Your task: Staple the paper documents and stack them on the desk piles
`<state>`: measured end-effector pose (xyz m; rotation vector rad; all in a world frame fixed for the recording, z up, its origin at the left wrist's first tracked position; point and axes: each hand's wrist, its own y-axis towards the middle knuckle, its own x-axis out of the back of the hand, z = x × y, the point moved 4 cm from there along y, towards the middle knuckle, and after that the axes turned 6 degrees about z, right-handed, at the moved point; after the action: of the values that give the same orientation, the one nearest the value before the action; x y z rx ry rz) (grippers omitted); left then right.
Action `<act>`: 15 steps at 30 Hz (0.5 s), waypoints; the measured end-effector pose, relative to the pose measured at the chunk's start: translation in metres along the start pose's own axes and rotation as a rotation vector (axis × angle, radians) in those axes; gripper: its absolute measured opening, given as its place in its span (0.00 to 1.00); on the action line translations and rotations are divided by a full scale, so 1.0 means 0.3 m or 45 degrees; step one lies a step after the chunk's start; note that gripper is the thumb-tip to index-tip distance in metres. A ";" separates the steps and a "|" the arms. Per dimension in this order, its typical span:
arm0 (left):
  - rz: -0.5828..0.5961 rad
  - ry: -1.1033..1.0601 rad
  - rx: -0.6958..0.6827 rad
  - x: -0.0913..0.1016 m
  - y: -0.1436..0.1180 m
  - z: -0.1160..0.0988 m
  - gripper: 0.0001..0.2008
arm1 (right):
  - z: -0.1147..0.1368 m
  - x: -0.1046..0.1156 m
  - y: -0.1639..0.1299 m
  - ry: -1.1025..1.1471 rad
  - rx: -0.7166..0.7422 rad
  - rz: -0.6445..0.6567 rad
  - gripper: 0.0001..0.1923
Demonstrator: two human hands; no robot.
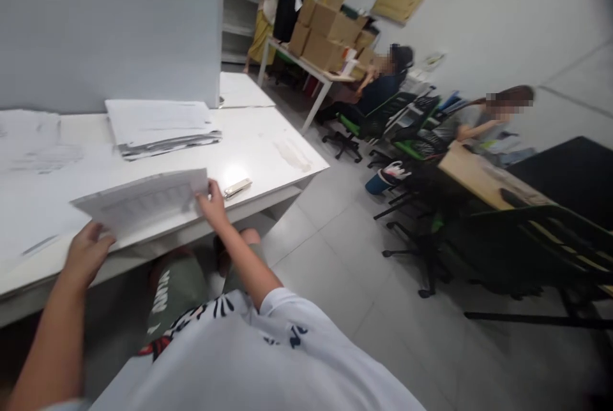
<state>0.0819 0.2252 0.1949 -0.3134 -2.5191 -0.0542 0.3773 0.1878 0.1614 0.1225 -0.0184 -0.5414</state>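
A printed sheet of paper (148,203), possibly more than one layer, is raised at a tilt above the front edge of the white table (249,130). My right hand (211,203) pinches its right edge between thumb and fingers. At the lower left edge, my left hand (89,251) has its thumb and curled fingers closed on the paper; part of that grip is blurred. Just right of my right hand lies a stapler (237,188). Behind the held sheet rests a stack of papers (160,120), and more loose papers (29,143) spread across the left side.
A grey partition (110,28) rises behind the table. Cardboard boxes (330,31) are piled on another table, with a person standing beside it. Two other people sit farther right. Office chairs (517,245) and a blue bin (378,182) stand on the tiled floor.
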 end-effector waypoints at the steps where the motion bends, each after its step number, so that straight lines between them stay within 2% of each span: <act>1: -0.013 -0.099 -0.014 -0.045 0.026 0.013 0.20 | -0.011 0.004 0.002 -0.014 -0.009 0.032 0.15; 2: 0.042 -0.181 -0.058 -0.089 0.051 0.023 0.23 | -0.023 0.006 0.005 -0.022 -0.008 0.061 0.14; 4: 0.110 -0.161 -0.075 -0.145 0.087 0.037 0.27 | -0.045 0.005 0.009 -0.035 0.046 0.083 0.13; 7: 0.150 -0.033 0.057 -0.168 0.100 0.036 0.25 | -0.058 -0.003 0.004 -0.050 0.172 0.116 0.16; 9: 0.078 -0.024 0.096 -0.164 0.091 0.018 0.21 | -0.060 -0.006 -0.005 -0.073 0.186 0.153 0.19; 12: -0.115 -0.158 0.019 -0.162 0.070 0.000 0.16 | -0.056 0.010 -0.025 -0.135 0.164 0.159 0.20; 15: -0.202 -0.420 -0.091 -0.176 0.056 0.009 0.19 | -0.047 0.037 -0.050 -0.190 0.211 0.140 0.19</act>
<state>0.1263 0.2306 0.1621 -0.1595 -2.8707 -0.1679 0.3798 0.1708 0.1456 0.2413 -0.2147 -0.4375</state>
